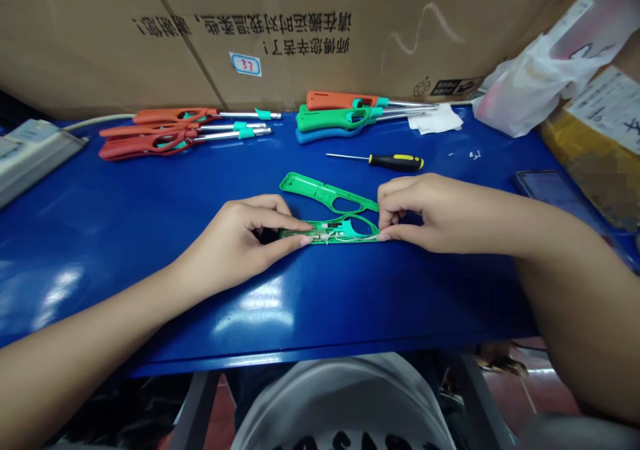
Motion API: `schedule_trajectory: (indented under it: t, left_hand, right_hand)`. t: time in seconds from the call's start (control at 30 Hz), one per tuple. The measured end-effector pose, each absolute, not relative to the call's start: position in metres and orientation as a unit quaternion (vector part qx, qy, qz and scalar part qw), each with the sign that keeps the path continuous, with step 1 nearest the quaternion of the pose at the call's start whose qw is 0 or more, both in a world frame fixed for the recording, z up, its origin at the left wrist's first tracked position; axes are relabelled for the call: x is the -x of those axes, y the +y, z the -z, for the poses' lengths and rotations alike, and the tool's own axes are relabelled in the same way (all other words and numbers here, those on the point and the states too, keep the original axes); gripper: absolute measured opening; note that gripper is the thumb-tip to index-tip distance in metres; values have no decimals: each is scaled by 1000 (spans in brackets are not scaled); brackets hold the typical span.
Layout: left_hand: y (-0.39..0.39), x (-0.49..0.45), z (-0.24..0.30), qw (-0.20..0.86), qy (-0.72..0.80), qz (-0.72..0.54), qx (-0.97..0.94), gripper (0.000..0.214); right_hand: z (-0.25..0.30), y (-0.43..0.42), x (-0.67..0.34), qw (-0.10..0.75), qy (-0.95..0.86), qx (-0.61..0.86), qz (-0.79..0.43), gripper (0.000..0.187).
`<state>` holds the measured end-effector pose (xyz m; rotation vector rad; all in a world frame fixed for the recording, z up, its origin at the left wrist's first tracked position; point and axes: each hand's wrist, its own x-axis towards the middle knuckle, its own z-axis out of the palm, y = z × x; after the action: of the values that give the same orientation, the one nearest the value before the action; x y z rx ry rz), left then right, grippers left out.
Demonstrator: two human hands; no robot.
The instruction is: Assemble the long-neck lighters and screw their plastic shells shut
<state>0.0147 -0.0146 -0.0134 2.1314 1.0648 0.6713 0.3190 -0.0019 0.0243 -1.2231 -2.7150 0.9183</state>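
Note:
An opened green lighter shell half (345,230) with small inner parts lies on the blue table (150,237) in front of me. My left hand (240,237) pinches its left end between thumb and index finger. My right hand (425,210) pinches its right end, fingers curled. The other green shell half (325,193) lies empty just behind, touching neither hand.
A yellow-and-black screwdriver (387,162) lies behind the hands. Red long-nosed lighters (165,133) are at back left; orange, green and blue ones (345,113) at back centre. A phone (545,187), a white plastic bag (530,97) and cardboard boxes (300,23) stand around.

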Motion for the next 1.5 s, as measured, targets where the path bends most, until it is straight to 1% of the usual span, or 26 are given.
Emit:
schedule_trajectory:
  t: [0.13, 0.27, 0.47, 0.63, 0.7, 0.77, 1.03, 1.3, 1.4, 1.5]
  left_hand:
    - [-14, -16, 15, 336, 403, -271, -807, 18]
    - [-15, -16, 16, 304, 404, -280, -816, 15]
    - [-16, -12, 11, 302, 387, -242, -837, 20]
    - [-19, -12, 8, 233, 368, -227, -871, 24]
    - [-20, -13, 9, 200, 359, -230, -882, 23]
    - [-21, -14, 11, 191, 359, -235, -883, 21]
    - [-20, -17, 14, 288, 396, -259, -833, 17]
    - [-20, -20, 15, 331, 428, -266, -798, 17]
    - [-21, -19, 14, 325, 425, -264, -802, 17]
    - [-22, -17, 13, 284, 403, -256, -831, 17]
  right_hand:
    - [-24, -2, -320, 11, -868, 399, -297, 14]
    - [-24, -2, -319, 9, -867, 402, -294, 16]
    - [-25, -2, -319, 9, -865, 404, -296, 15]
    - [-25, -2, -319, 14, -868, 403, -289, 16]
    - [-24, -2, -319, 17, -869, 402, -289, 16]
    - [-24, -2, -319, 18, -869, 401, -290, 16]
    - [-24, -3, -319, 15, -869, 402, -289, 16]
    - [-26, -2, -318, 13, -870, 399, -289, 14]
    - [-26, -2, -318, 22, -868, 400, -292, 14]
    - [-25, -2, -318, 20, -866, 404, -293, 15]
